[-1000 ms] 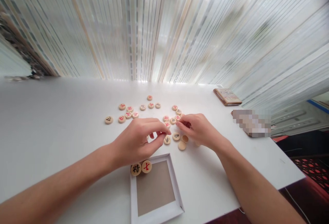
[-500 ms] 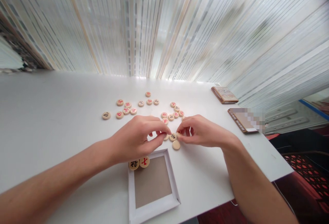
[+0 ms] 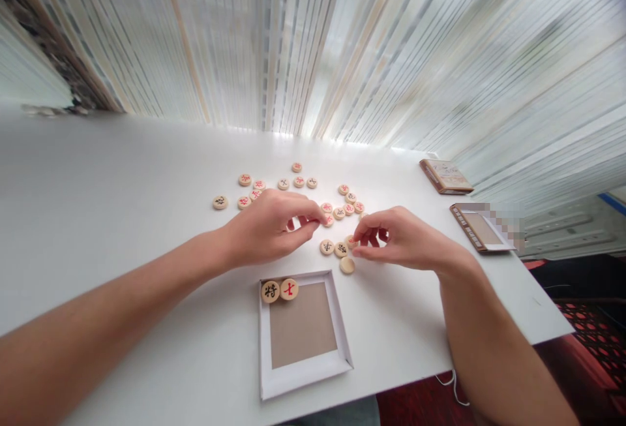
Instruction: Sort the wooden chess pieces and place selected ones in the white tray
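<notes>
My left hand [image 3: 276, 227] hovers over the white table, fingers curved and apart, its index fingertip at a red-marked Chinese chess piece [image 3: 329, 220]. Thumb and index finger of my right hand [image 3: 397, 237] close around the edge of another red-marked piece [image 3: 350, 241], partly hidden by the fingertips. Beside that lie two black-marked pieces [image 3: 327, 247] and a blank-faced piece [image 3: 347, 265]. Nearer to me is a shallow white box tray [image 3: 345, 348]. In its far left corner sit a black-marked piece [image 3: 270, 291] and a red-marked piece [image 3: 289, 289].
Several more round pieces [image 3: 283, 183] lie scattered farther back, some partly behind my left hand. At the right stand a small closed box [image 3: 446, 176] and a brown-edged box part [image 3: 482, 227]. A striped curtain [image 3: 313, 47] hangs along the table's back edge.
My left hand has moved away from the near pieces toward the red-marked one farther back, uncovering a black-marked piece. My right hand stays at the same piece. The view has shifted.
</notes>
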Demonstrator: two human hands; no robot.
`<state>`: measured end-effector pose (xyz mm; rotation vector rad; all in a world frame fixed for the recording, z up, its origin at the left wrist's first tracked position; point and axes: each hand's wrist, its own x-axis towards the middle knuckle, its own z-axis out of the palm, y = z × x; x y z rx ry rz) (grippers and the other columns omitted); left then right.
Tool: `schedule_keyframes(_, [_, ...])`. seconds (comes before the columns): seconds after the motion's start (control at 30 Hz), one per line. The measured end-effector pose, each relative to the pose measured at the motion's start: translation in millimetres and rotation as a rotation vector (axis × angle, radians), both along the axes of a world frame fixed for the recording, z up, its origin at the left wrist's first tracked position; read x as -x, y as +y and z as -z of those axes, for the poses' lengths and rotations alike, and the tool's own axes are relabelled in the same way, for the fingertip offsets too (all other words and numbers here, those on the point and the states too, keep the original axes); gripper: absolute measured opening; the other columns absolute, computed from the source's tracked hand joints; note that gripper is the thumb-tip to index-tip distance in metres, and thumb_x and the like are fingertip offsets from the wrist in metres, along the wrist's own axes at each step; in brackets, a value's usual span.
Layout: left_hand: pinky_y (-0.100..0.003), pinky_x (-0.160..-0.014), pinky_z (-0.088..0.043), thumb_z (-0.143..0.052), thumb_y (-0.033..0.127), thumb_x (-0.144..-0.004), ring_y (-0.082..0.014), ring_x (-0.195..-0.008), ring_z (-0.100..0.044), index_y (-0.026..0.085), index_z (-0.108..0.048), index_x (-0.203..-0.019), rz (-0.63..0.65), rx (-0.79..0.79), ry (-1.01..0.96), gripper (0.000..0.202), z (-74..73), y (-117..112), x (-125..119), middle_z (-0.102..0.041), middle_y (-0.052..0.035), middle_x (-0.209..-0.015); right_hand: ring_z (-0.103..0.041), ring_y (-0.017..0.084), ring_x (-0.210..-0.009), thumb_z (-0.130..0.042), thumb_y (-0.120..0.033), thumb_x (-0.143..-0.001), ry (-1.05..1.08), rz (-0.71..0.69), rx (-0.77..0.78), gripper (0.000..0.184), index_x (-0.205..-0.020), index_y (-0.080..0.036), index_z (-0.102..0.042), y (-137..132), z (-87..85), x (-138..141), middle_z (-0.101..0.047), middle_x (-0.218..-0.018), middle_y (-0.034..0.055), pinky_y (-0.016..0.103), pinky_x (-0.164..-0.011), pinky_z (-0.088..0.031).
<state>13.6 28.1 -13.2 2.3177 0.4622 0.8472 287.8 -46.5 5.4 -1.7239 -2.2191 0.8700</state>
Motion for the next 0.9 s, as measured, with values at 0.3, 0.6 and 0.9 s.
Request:
schedule_keyframes(0.3, [-0.028,-0.069,-0.053,-0.059,0.011,-0.095,-0.0160,-0.074,-0.071,0.018,-0.079,-0.098,0.036,-0.059,0.017,0.021,4.1,-3,-1,-0.080,-0.0040,-0.086,-0.052,0.013,-0.062,-0.076,-0.020,-0.082,-0.198,-0.138,-0.020,0.016,-0.071,-0.020,-0.065,-14,1.5,32,-0.066,-0.068,-0.0015,0.027,-0.061,-0.038])
schedule_keyframes(0.6, [-0.028,-0.068,-0.050,-0.059,0.011,-0.096,-0.0152,-0.072,-0.070,0.018,-0.079,-0.098,0.064,-0.077,0.054,0.021,1.4,-5,1,-0.079,-0.0042,-0.086,-0.032,0.012,-0.056,-0.064,-0.037,-0.095,-0.116,-0.103,0.093,0.038,-0.061,-0.019,-0.058,-6,2.0,10,-0.042,-0.057,-0.0045,0.028,-0.052,-0.027])
schedule_keyframes(0.9, [-0.029,-0.067,-0.050,-0.060,0.015,-0.096,-0.0156,-0.069,-0.069,0.020,-0.079,-0.096,0.055,-0.075,0.037,0.020,-1.4,-1,-1,-0.078,-0.0017,-0.079,-0.059,0.016,-0.063,-0.084,-0.042,-0.076,-0.280,0.108,0.117,0.024,-0.076,-0.021,-0.074,-8,-18.9,-21,-0.067,-0.071,-0.0002,0.027,-0.055,-0.040])
